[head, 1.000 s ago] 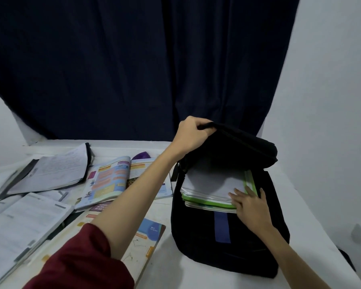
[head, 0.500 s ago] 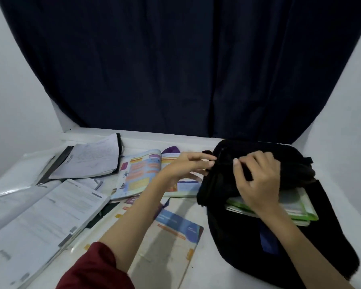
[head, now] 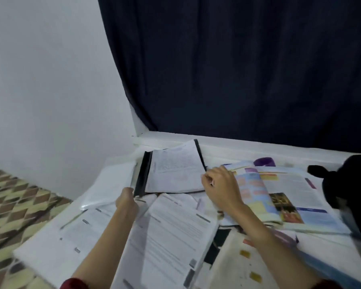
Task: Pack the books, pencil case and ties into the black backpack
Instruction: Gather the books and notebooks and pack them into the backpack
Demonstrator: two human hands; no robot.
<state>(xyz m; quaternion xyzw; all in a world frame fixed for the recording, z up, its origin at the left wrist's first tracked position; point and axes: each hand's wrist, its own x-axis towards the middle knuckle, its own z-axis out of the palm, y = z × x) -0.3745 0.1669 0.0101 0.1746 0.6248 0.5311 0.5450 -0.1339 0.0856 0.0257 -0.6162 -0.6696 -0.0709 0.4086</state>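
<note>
left hand (head: 126,200) seemingly gripping black-spined booklet (head: 175,170), right hand (head: 219,184) pinching its right edge, backpack (head: 350,180) far right

Your black-spined report book (head: 175,170) lies open at 12 o'clock, colourful textbook (head: 283,197) spread open at 2, printed pages (head: 171,236) near you, black backpack (head: 346,180) at 3.

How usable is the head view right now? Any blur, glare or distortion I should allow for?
Head view: dim, flat light, no glare; motion blur smears the page text and the backpack at the right edge; wide-angle bending curves the curtain edge; left hand and right hand are soft-edged, so their grips on the black-spined binder are hard to judge.
</note>
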